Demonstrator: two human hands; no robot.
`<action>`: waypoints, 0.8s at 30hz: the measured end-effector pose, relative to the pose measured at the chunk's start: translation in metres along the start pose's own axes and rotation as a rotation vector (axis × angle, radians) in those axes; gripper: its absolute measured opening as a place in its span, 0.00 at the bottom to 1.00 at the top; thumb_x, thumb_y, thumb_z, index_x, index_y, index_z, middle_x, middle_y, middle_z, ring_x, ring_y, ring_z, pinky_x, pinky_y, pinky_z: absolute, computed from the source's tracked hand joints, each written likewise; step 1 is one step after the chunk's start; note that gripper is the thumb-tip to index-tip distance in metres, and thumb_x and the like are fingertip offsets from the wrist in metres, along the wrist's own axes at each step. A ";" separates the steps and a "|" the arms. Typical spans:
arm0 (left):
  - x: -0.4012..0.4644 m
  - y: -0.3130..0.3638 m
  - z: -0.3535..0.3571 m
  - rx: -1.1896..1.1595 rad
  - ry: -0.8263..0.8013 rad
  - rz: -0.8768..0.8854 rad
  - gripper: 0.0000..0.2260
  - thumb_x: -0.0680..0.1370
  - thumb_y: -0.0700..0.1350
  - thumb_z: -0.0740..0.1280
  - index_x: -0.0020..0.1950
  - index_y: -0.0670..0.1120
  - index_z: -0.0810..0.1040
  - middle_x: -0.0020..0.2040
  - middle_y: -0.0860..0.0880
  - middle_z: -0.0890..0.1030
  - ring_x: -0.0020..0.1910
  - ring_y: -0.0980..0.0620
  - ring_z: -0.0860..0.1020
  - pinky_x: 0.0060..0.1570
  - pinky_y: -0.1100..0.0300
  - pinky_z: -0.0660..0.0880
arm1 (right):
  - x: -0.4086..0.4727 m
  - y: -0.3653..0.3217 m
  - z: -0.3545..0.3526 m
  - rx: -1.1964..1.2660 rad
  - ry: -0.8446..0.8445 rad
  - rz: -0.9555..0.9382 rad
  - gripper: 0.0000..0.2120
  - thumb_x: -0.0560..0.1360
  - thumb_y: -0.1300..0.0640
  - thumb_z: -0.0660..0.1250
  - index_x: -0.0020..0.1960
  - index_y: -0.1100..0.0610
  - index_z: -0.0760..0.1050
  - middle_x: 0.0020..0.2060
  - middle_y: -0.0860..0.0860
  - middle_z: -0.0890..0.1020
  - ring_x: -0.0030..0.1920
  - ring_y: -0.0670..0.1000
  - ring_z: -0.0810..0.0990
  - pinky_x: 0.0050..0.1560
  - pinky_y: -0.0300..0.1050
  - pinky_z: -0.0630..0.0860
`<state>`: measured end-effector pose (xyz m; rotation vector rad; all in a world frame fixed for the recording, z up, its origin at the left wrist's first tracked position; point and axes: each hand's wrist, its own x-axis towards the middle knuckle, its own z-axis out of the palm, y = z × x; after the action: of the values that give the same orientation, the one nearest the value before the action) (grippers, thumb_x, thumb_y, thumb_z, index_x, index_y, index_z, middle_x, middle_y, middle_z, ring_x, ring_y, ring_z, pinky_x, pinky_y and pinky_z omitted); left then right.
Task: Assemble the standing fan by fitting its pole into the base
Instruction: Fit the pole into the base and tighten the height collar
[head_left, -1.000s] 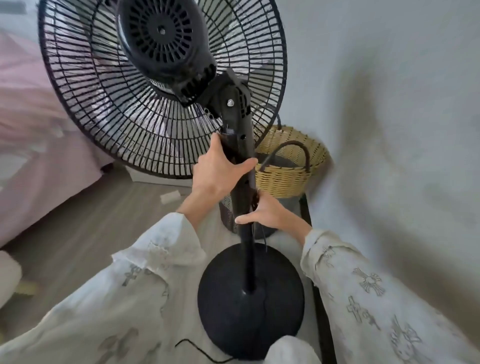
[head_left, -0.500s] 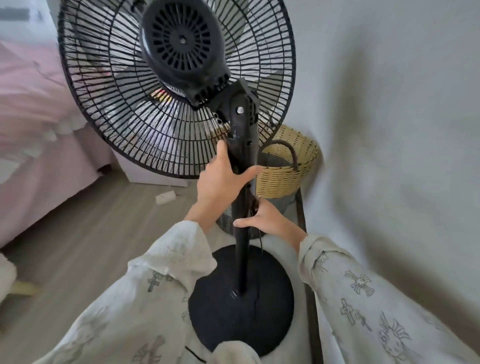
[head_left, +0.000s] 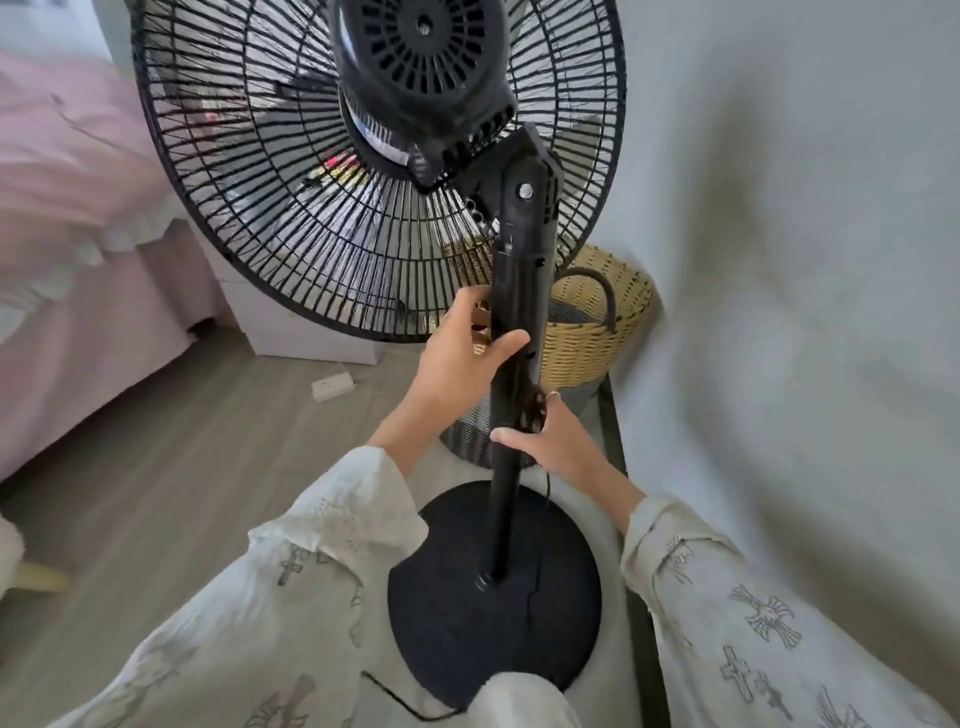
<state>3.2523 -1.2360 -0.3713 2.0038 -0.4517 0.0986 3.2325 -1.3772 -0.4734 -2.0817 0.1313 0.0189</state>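
The black fan pole (head_left: 506, 499) stands upright with its foot in the socket at the middle of the round black base (head_left: 457, 623) on the floor. Above it sit the motor housing (head_left: 421, 83) and the wire grille (head_left: 249, 197). My left hand (head_left: 457, 364) wraps the thick upper column of the pole, thumb across its front. My right hand (head_left: 550, 436) grips the pole lower down, at the joint where the thick column meets the thin rod. A thin black cord (head_left: 535, 587) runs down beside the pole.
A woven yellow basket (head_left: 587, 343) with a dark handle stands behind the pole against the grey wall (head_left: 779, 312). A pink bed (head_left: 78, 291) is at the left, a white cabinet (head_left: 291, 332) behind the grille, and a white power strip (head_left: 332, 387) lies on the wooden floor.
The fan head has shifted to the right and appears higher in the view. Both hands keep their grip on the pole in the same places.
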 end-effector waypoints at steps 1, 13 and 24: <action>0.003 -0.001 -0.003 -0.003 -0.016 -0.008 0.21 0.74 0.49 0.68 0.65 0.49 0.66 0.54 0.51 0.77 0.50 0.53 0.78 0.49 0.61 0.74 | -0.003 -0.003 0.004 0.016 0.055 -0.019 0.27 0.66 0.51 0.76 0.58 0.54 0.67 0.51 0.47 0.78 0.56 0.49 0.78 0.53 0.38 0.72; 0.008 0.003 -0.010 0.235 -0.153 0.185 0.28 0.76 0.41 0.66 0.74 0.47 0.59 0.66 0.44 0.74 0.61 0.46 0.76 0.64 0.49 0.71 | -0.001 -0.036 0.003 -0.009 0.352 -0.070 0.28 0.62 0.49 0.76 0.57 0.54 0.67 0.47 0.46 0.78 0.47 0.46 0.77 0.50 0.42 0.74; -0.009 0.031 0.030 0.324 0.063 0.167 0.27 0.77 0.44 0.65 0.74 0.50 0.60 0.59 0.43 0.78 0.56 0.44 0.78 0.58 0.48 0.74 | 0.002 -0.023 -0.053 0.001 0.021 -0.199 0.22 0.63 0.57 0.74 0.56 0.51 0.75 0.49 0.48 0.83 0.53 0.46 0.80 0.57 0.47 0.76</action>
<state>3.2291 -1.2723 -0.3616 2.2682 -0.5916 0.3572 3.2352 -1.4119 -0.4278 -2.0857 -0.0638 -0.1239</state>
